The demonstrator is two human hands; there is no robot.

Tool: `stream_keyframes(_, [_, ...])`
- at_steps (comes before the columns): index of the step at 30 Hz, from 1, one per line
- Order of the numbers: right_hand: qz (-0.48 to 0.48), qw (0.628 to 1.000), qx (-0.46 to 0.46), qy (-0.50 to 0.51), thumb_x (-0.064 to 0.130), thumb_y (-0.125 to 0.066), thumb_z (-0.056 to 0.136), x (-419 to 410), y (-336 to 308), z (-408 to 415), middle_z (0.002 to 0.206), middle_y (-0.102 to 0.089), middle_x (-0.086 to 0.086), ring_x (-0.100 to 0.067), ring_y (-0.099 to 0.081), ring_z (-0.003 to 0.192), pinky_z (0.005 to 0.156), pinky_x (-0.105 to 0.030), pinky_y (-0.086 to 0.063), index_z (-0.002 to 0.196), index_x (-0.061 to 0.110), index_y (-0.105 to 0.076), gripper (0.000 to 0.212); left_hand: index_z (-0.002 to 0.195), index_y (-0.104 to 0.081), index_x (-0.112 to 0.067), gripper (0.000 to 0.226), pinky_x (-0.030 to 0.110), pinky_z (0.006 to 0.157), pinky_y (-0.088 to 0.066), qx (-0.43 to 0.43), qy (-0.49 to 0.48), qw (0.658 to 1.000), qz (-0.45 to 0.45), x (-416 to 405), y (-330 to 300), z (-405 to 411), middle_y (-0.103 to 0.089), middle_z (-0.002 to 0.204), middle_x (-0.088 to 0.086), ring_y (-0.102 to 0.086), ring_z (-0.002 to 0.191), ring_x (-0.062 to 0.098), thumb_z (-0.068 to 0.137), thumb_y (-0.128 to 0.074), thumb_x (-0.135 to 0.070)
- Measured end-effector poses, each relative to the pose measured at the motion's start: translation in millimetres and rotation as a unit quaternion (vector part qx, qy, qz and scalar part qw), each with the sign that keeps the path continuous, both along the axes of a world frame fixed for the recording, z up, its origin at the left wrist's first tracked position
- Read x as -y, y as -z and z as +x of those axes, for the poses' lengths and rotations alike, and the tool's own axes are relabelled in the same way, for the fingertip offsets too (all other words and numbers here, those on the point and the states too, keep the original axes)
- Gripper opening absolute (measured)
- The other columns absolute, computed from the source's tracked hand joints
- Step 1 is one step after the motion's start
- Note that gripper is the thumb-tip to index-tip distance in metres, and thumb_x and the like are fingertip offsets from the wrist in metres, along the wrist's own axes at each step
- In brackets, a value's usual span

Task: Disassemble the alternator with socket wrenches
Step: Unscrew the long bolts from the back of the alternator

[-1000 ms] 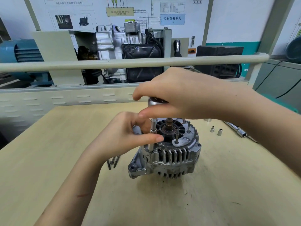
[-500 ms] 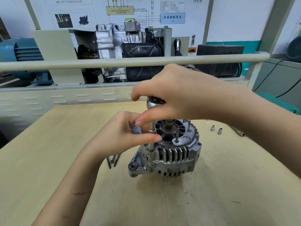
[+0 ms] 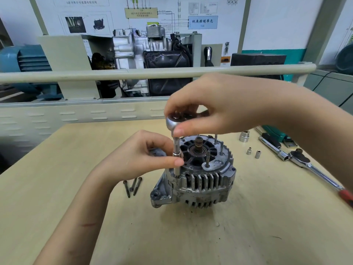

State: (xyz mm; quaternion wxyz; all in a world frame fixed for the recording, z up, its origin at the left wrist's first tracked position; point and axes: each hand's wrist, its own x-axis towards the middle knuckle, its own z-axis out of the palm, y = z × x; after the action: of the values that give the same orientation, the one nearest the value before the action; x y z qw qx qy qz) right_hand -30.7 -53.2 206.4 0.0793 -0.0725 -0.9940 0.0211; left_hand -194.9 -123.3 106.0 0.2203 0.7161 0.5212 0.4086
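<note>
The wall chart's blue label (image 3: pixel 202 22) reads 仪表控制单元; its smaller print is illegible. The alternator (image 3: pixel 198 173) stands mid-table (image 3: pixel 57 188). The right hand (image 3: pixel 215 104) grips the socket wrench (image 3: pixel 175 146) head, hiding its handle, probably a ratchet. The left hand (image 3: pixel 141 155) pinches its upright extension at the alternator's left rim.

bg top ctr: cutaway engine unit (image 3: pixel 149 54) w/ wiring chart (image 3: pixel 202 22) | upper left: blue motor (image 3: pixel 24 60) | across mid-frame: beige rail (image 3: pixel 95 74) | far right edge: green case (image 3: pixel 275 133)
</note>
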Motion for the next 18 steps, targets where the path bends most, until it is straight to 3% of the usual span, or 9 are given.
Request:
stream_keyframes(3, [-0.008, 1.000, 0.001, -0.025, 0.032, -0.057, 0.087, -2.1, -3.2, -1.0, 0.095, -0.066, 0.007, -0.007, -0.056, 0.087, 0.078, -0.027, -0.042, 0.106, 0.016, -0.064, 0.026, 0.078, -0.072, -0.024, 0.023, 0.037, 0.070, -0.050, 0.004, 0.002, 1.000, 0.014, 0.5, 0.9, -1.0, -0.071, 0.081, 0.008, -0.065, 0.076, 0.026, 0.064, -0.073, -0.041])
stream_keyframes(5, [-0.003, 1.000, -0.005, -0.020, 0.037, -0.057, 0.085, -2.6, -2.5, -3.0, 0.089, -0.066, 0.007, -0.007, -0.057, 0.082, 0.075, -0.027, -0.043, 0.103, 0.017, -0.065, 0.028, 0.076, -0.069, -0.017, 0.035, 0.044, 0.072, -0.046, -0.010, -0.016, 0.999, 0.031, -1.2, 3.2, -1.0, -0.068, 0.076, 0.015, -0.061, 0.075, 0.035, 0.061, -0.069, -0.048])
stream_keyframes(6, [0.006, 1.000, -0.012, -0.010, 0.044, -0.055, 0.082, -2.3, -1.6, -4.2, 0.080, -0.064, 0.008, -0.004, -0.056, 0.076, 0.070, -0.024, -0.043, 0.098, 0.018, -0.065, 0.032, 0.074, -0.067, -0.013, 0.039, 0.041, 0.070, -0.046, -0.014, -0.022, 0.999, 0.040, -1.6, 4.0, -0.6, -0.067, 0.073, 0.013, -0.060, 0.072, 0.033, 0.061, -0.068, -0.050])
stream_keyframes(9, [0.044, 0.998, -0.019, 0.030, 0.062, -0.040, 0.070, -1.6, 1.1, -6.7, 0.056, -0.053, 0.014, 0.009, -0.046, 0.061, 0.056, -0.011, -0.036, 0.086, 0.022, -0.058, 0.046, 0.067, -0.062, -0.009, 0.041, 0.017, 0.058, -0.040, -0.022, -0.026, 0.998, 0.051, -2.9, 4.6, 1.7, -0.061, 0.058, -0.005, -0.052, 0.058, 0.007, 0.063, -0.067, -0.050])
stream_keyframes(12, [0.033, 0.999, -0.005, 0.033, 0.064, -0.037, 0.067, -4.3, 1.5, -6.5, 0.064, -0.046, 0.044, 0.018, -0.043, 0.059, 0.056, -0.006, -0.033, 0.084, 0.029, -0.049, 0.041, 0.068, -0.064, -0.011, 0.039, 0.014, 0.059, -0.042, -0.012, -0.026, 0.999, 0.039, -4.2, 4.7, 1.7, -0.062, 0.059, -0.007, -0.053, 0.058, 0.004, 0.063, -0.068, -0.050])
stream_keyframes(15, [0.006, 1.000, 0.010, 0.025, 0.061, -0.043, 0.069, -6.4, -1.0, -3.6, 0.061, -0.054, 0.013, 0.005, -0.048, 0.061, 0.055, -0.011, -0.036, 0.086, 0.033, -0.050, 0.033, 0.074, -0.072, -0.022, 0.018, 0.026, 0.070, -0.051, -0.002, -0.008, 1.000, 0.011, -3.0, 2.9, 0.5, -0.071, 0.078, 0.001, -0.065, 0.076, 0.017, 0.068, -0.075, -0.039])
stream_keyframes(16, [-0.001, 1.000, 0.020, 0.019, 0.059, -0.044, 0.070, -6.2, -2.0, -2.0, 0.065, -0.054, 0.010, 0.000, -0.050, 0.064, 0.058, -0.015, -0.039, 0.087, 0.035, -0.051, 0.030, 0.075, -0.073, -0.029, 0.007, 0.023, 0.072, -0.052, 0.005, 0.012, 1.000, 0.000, -2.0, 2.1, 0.7, -0.072, 0.083, -0.002, -0.066, 0.082, 0.016, 0.071, -0.074, -0.035])
stream_keyframes(18, [-0.017, 0.999, 0.033, 0.010, 0.054, -0.047, 0.073, -4.6, -3.6, 1.1, 0.081, -0.060, 0.009, -0.005, -0.055, 0.075, 0.071, -0.026, -0.044, 0.096, 0.034, -0.058, 0.033, 0.077, -0.073, -0.035, 0.008, 0.016, 0.073, -0.050, 0.010, 0.037, 0.999, -0.009, -0.5, 2.2, 1.6, -0.073, 0.087, -0.008, -0.067, 0.083, 0.009, 0.071, -0.069, -0.034])
